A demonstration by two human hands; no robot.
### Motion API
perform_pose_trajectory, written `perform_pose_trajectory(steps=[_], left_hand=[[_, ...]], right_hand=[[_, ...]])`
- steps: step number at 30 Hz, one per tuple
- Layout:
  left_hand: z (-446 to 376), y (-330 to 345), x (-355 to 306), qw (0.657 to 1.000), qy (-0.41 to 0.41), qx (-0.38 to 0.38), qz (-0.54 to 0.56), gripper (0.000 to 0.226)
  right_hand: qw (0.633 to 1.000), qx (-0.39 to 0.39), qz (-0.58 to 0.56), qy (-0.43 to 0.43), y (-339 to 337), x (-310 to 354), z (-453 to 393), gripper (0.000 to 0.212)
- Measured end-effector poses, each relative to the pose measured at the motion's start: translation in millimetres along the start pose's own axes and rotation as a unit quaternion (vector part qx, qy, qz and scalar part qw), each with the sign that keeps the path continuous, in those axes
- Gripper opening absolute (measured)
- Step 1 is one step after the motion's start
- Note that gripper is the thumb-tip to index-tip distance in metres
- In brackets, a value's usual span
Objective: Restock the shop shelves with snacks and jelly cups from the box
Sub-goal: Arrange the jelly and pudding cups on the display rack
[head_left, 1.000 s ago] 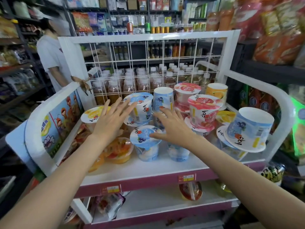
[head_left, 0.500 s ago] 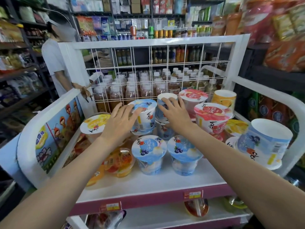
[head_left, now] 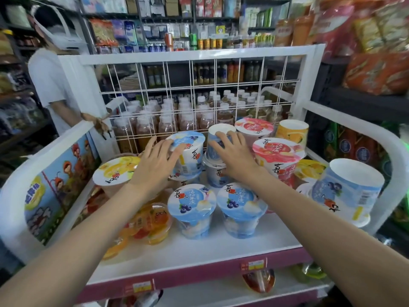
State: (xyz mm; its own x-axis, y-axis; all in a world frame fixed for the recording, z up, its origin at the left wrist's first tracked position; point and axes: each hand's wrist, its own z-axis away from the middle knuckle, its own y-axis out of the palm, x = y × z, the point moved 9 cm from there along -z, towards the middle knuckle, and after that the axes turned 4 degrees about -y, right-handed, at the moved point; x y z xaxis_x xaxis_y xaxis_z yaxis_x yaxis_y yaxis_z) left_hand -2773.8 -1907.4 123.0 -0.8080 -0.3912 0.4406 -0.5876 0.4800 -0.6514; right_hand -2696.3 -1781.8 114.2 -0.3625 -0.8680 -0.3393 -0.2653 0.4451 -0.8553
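Jelly cups, blue-lidded plastic tubs (head_left: 191,208), already crowd the white metal shelf (head_left: 199,249). Left hand (head_left: 155,165) clasps a tilted blue cup (head_left: 188,151); right hand (head_left: 232,156) clasps an inverted one (head_left: 218,138). Stacking appears well advanced; the box is unseen.

A white wire-grid back panel (head_left: 199,94) spans the middle of the frame, with rows of capped drink bottles (head_left: 188,116) behind it. Dark metal shelving (head_left: 177,17) packed with boxes and cans fills the top. A person in a white shirt (head_left: 55,85) stands at upper left. Orange snack bags (head_left: 376,72) crowd the upper right.
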Motion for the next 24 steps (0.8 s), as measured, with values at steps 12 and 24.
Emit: perform_pose_trajectory(steps=[12,24], left_hand=[[-4.4,15.0,-1.0,0.998,-0.049,0.034,-0.018,0.120],[-3.1,11.6,0.5,0.998,-0.056,0.026,-0.011,0.089]], right_hand=[[0.985,0.012,-0.172,0.007,-11.4,5.0,-6.9,0.094],[0.977,0.019,-0.206,0.058,-6.5,22.1,-27.5,0.082]])
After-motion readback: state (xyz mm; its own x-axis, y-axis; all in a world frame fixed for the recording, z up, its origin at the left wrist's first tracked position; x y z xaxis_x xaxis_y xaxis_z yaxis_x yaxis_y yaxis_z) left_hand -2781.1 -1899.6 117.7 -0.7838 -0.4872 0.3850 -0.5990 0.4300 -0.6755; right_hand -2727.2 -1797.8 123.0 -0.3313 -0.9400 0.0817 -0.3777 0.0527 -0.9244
